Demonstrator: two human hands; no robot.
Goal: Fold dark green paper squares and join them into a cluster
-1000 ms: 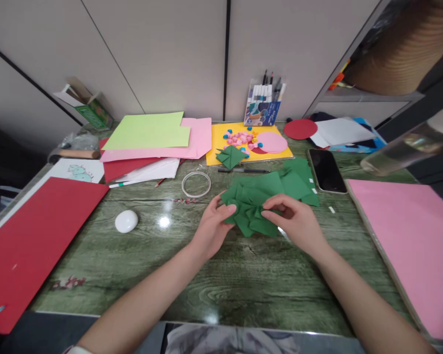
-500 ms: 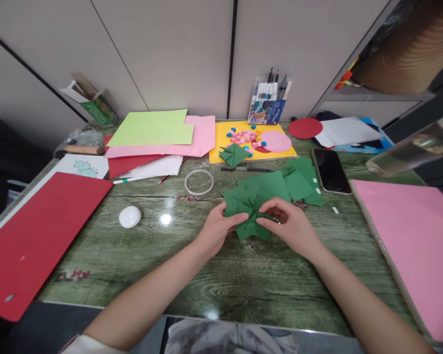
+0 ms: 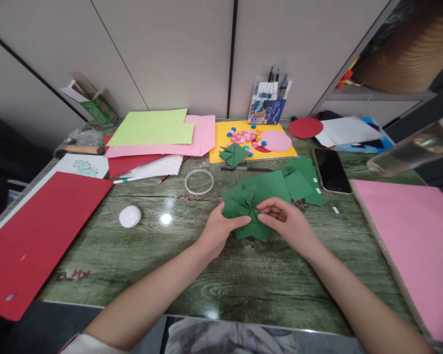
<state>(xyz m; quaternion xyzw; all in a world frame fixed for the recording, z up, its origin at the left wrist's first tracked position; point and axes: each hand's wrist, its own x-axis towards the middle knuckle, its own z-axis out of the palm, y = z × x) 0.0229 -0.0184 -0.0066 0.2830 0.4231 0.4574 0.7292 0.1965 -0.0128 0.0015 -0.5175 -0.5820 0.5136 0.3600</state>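
Between my hands is a piece of folded green paper (image 3: 251,231), its pleats fanning out from a middle point. My left hand (image 3: 221,227) grips its left side, thumb on top and the other fingers hidden beneath. The thumb and fingers of my right hand (image 3: 286,221) close on the paper just right of its centre. Behind it lie more green paper sheets (image 3: 275,184), partly overlapped by the folded piece. A smaller folded green paper piece (image 3: 235,155) rests at the front edge of the yellow sheet (image 3: 217,142).
A black pen (image 3: 247,168) and a silvery ring (image 3: 199,182) lie behind my hands. To the right are a phone (image 3: 331,170) and a pink pad (image 3: 409,236). On the left sit a white rounded object (image 3: 130,216) and a red sheet (image 3: 47,231).
My right fingers have shifted slightly left, toward the folded paper's centre. The paper's right-hand flap, raised before between those fingers, now looks flatter. My left hand has barely moved.
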